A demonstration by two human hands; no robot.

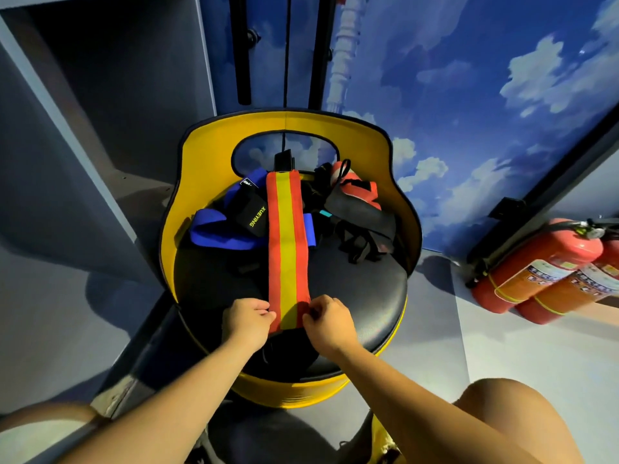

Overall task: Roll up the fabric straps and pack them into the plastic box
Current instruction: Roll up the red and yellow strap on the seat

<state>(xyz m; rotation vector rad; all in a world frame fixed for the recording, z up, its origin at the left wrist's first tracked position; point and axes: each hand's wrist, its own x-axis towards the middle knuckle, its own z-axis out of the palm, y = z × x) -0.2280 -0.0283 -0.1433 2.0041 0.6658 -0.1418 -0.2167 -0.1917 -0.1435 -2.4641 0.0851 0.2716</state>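
Observation:
A long orange strap with a yellow middle stripe (286,242) lies flat along the black seat (355,289) of a yellow chair, running from the backrest toward me. My left hand (249,318) pinches its near end at the left edge, and my right hand (326,321) pinches the same end at the right edge. Behind it lie a blue strap (217,232), a black wrap printed XUEYING (253,216), and a heap of black and red straps (355,209). No plastic box is in view.
The yellow chair back (284,125) curves around the far side of the seat. Two red fire extinguishers (542,272) lean on the floor at the right. A grey cabinet (83,128) stands at the left. My knees show at the bottom corners.

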